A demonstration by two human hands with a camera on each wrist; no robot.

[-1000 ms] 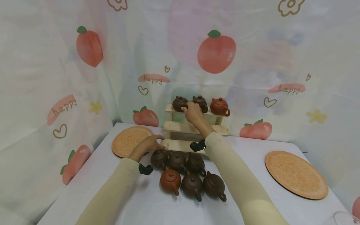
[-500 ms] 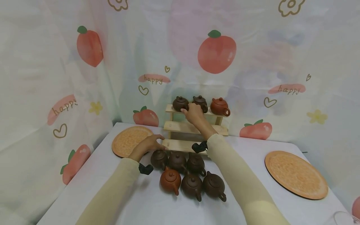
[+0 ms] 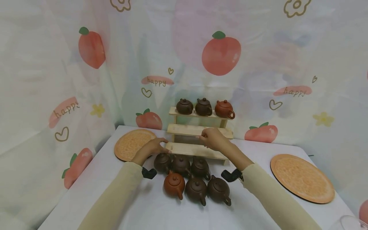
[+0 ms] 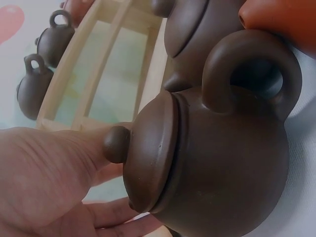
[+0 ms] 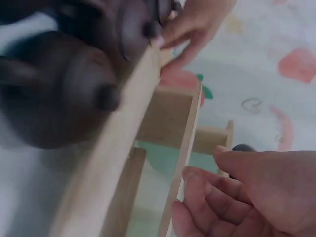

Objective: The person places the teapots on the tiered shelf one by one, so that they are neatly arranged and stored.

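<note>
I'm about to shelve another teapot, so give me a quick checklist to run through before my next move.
1. Top shelf full with three teapots: ok.
2. Middle shelf free of pots: ok.
3. Right hand empty, in front of the rack: ok.
4. Left hand on the back-left teapot: touching its lid knob; firm grip cannot tell.
5. Six teapots on the table upright, lids on: ok.
6. Lids seated tight: cannot tell.
</note>
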